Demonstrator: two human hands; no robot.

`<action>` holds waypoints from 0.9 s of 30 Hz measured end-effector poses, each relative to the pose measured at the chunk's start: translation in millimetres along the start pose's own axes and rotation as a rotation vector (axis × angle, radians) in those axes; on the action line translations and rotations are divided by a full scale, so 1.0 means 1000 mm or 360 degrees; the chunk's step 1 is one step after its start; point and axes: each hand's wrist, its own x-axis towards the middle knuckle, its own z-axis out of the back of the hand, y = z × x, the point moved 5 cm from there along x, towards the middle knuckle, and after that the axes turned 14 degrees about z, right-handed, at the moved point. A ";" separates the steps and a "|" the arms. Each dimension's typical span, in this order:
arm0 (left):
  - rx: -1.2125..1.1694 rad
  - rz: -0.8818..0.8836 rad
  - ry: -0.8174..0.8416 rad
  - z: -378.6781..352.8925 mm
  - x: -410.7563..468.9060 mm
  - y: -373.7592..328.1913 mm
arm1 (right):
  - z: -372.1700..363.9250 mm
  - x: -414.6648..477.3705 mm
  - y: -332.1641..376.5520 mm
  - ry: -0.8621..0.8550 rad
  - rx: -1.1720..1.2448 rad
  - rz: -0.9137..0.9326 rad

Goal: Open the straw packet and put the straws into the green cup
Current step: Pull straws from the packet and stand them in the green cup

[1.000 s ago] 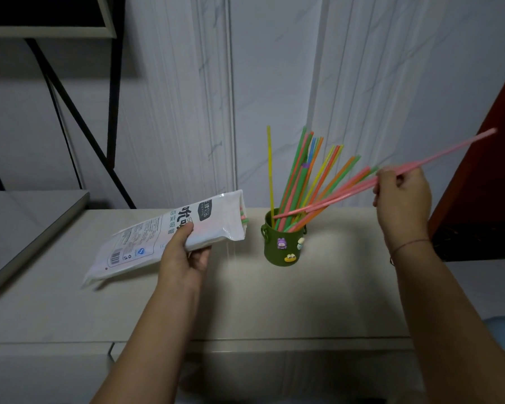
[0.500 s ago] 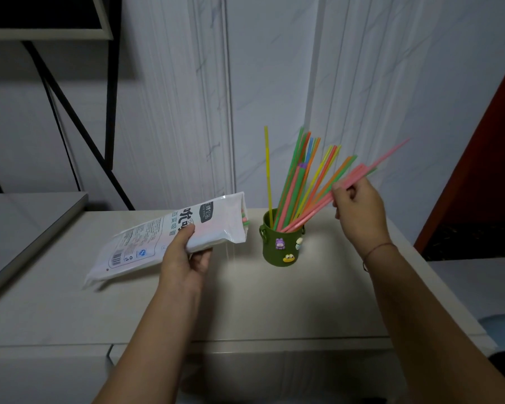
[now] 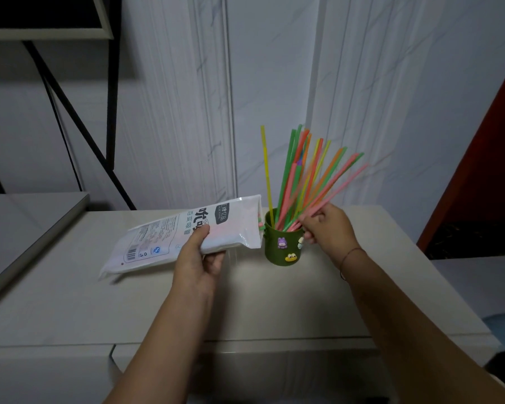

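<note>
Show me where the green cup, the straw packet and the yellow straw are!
green cup [image 3: 283, 246]: head view, on its front wall by the stickers.
straw packet [image 3: 169, 234]: head view, on its printed white face.
yellow straw [image 3: 266, 173]: head view, midway up its upright stem.

A small dark-green cylindrical cup [image 3: 282, 246] with cartoon stickers on its side stood on the pale beige tabletop [image 3: 274, 301], holding a fan of thin plastic straws [image 3: 305, 182] in yellow, green, orange and pink that leaned mostly to the right. The right hand [image 3: 327, 228] was just beside the cup's rim, its fingers pinched around a pink straw [image 3: 337, 189] whose lower end reached into the cup. The left hand [image 3: 197, 263] gripped a white plastic straw packet [image 3: 184, 234] printed with dark lettering, held tilted with its open end raised and close against the cup's left side. Behind stood a white marbled wall [image 3: 274, 83].
</note>
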 end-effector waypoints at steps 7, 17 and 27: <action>0.0062 -0.0058 0.0027 -0.004 0.002 0.001 | -0.002 -0.010 -0.001 -0.0075 0.0457 -0.0280; 0.0296 -0.0330 0.0027 -0.011 -0.013 -0.002 | -0.015 -0.043 0.004 0.0361 0.0879 -0.0923; 0.0487 -0.0664 0.0103 -0.027 -0.041 0.022 | -0.025 -0.080 0.022 0.0082 0.1904 -0.1013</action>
